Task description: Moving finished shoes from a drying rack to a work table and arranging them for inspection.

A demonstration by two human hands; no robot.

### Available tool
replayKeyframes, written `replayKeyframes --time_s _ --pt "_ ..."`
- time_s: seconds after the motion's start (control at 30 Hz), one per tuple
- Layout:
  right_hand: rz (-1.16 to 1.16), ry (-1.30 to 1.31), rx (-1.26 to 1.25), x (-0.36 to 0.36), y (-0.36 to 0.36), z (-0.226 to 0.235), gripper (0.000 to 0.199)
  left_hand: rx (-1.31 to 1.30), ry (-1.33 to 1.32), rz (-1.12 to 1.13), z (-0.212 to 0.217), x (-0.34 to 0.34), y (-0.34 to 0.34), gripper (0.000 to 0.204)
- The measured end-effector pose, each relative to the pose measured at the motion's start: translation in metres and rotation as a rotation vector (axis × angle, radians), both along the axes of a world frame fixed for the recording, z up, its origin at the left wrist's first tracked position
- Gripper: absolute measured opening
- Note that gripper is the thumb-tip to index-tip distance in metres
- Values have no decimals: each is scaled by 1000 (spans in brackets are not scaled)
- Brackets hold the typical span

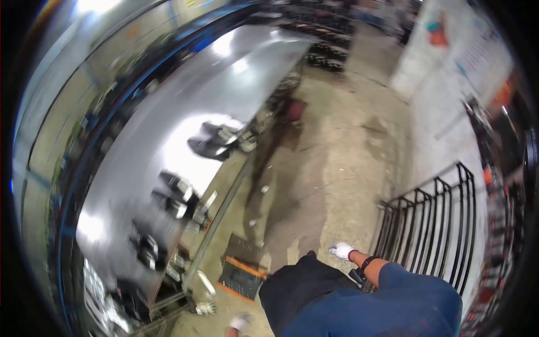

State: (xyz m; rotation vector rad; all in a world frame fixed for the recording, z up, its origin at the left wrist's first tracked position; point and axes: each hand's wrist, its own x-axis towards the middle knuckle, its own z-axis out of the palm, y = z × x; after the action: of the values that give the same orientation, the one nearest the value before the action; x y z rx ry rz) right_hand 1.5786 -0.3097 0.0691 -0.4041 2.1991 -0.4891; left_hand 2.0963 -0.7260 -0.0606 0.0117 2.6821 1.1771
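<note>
At the far left, a long blue-edged rack (124,96) of small dark parts, blurred, runs along behind a long, shiny grey metal table (140,126). Pairs of black-and-white gloves or similar limp pieces (216,140) lie along the table's right-hand edge, some reaching over it; blur hides exactly what they are. A thin metal rail (224,205) slants below that edge.

Low on the floor, right of the table's leg, lies a flat dark panel with orange strips (242,279), its right side near the person's black-covered lap or leg (303,286). The white-gloved left hand (241,322) hangs just below the panel, apart from it, at the lower border; its fingers are blurred, so I cannot tell whether they are wide or narrow.

A stained concrete floor (353,168) forms a walkway from the person toward the back, bounded by the table's edge and a white wall (432,106).

The white-gloved right hand (341,250) reaches out over this walkway, pointing left; I cannot tell its finger spread either. Right of it, a black metal-barred rack (426,224) stands against the wall, narrowing the passage.
</note>
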Motion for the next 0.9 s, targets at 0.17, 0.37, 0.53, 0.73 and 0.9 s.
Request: replayKeyframes --time_s 0.17,0.37,0.53,0.73,0.9 --pt "-426 223 163 -12 133 9 44 35 -712 -26 11 -59 120 54" --pt "-1061 582 215 6 298 23 35 15 -623 51 33 -155 54 48" --pt "-1298 860 389 87 350 20 27 196 -647 576 45 -324 -5 28" --pt "-1148 1310 544 152 302 158 34 227 -352 397 24 -444 -52 24" --pt "-1417 1218 1249 265 370 256 63 197 -505 180 57 -499 34 27"
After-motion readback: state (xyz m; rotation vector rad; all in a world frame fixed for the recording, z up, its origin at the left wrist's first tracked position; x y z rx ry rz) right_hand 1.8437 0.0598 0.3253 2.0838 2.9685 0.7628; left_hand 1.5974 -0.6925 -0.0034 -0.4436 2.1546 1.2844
